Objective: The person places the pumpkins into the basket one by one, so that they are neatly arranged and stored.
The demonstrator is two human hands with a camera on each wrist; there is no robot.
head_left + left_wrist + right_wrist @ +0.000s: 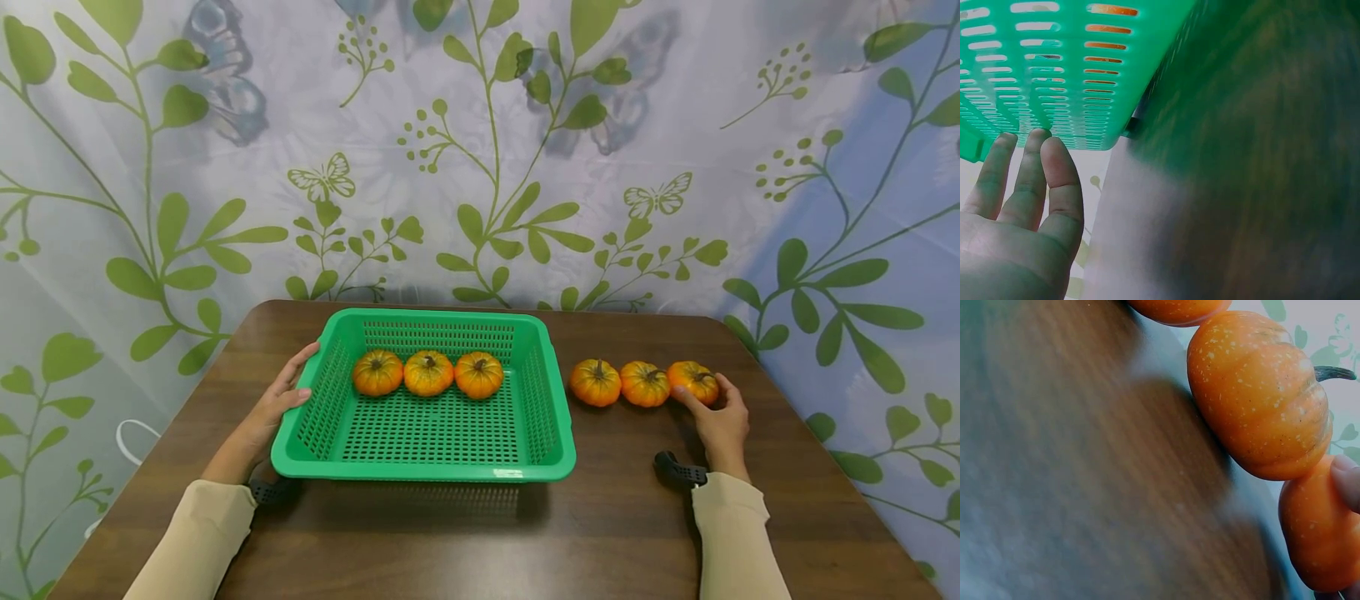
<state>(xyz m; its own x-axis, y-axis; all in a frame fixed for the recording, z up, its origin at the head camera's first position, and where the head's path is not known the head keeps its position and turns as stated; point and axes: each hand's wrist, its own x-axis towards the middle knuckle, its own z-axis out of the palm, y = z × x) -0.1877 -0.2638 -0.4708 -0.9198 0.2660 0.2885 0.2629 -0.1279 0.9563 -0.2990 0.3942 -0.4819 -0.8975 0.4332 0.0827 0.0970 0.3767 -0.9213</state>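
A green plastic basket (431, 471) stands on the table with three small orange pumpkins in a row inside: left (378, 372), middle (428, 372) and right (479, 375). My left hand (273, 408) is at its left side, fingers fairly straight and fingertips against the outer wall (1035, 75), thumb near the rim. Right of the basket, three more pumpkins sit side by side: one nearest the basket (596, 382), a middle one (645, 384) and the rightmost pumpkin (693, 383). My right hand (722, 421) grips that rightmost one between thumb and fingers; the right wrist view shows the thumb (1347, 481) on its skin.
The brown wooden table (600, 533) has its back edge against a leaf-patterned curtain (480, 167). A black wrist strap (678, 471) is on the right wrist, another (272, 492) on the left. A white cable (135, 442) hangs beyond the table's left edge.
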